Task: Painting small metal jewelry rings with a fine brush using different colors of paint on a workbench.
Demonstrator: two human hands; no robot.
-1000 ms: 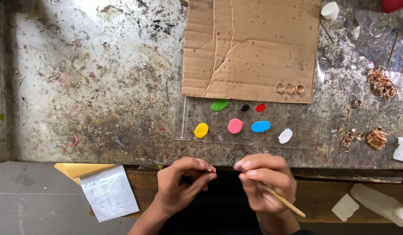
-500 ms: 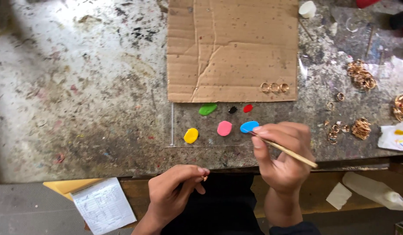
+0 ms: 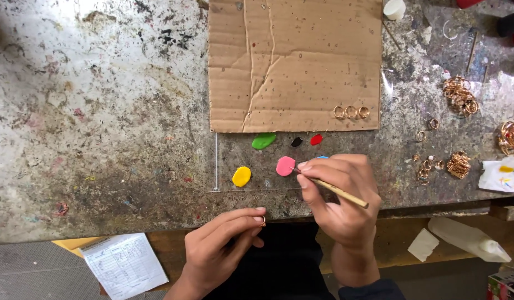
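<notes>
Pinching a thin wooden stick (image 3: 339, 192) in the right hand (image 3: 341, 200), fingers closed narrowly around it, tip dipping into the pink paint blob (image 3: 285, 165) on the clear sheet (image 3: 243, 150). Gripping a small gold ring (image 3: 262, 220) between thumb and fingertips of the left hand (image 3: 223, 244), near the bench edge, just below the sheet. Sitting beside the pink: a yellow blob (image 3: 241, 176), a green blob (image 3: 263, 141), a black dot (image 3: 296, 141), a red dot (image 3: 316, 139); mostly hiding a blue blob (image 3: 322, 157) behind the right fingers. Lying above: a cardboard sheet (image 3: 294, 64) bearing three gold rings (image 3: 351, 112). Scattering to the right: heaps of gold rings (image 3: 459, 95), a smeared paper scrap (image 3: 502, 173). Resting lower left: a printed slip (image 3: 125, 265).

Compared with half a second back: right hand having slid left from the blue blob to the pink; left hand staying low at the edge.
</notes>
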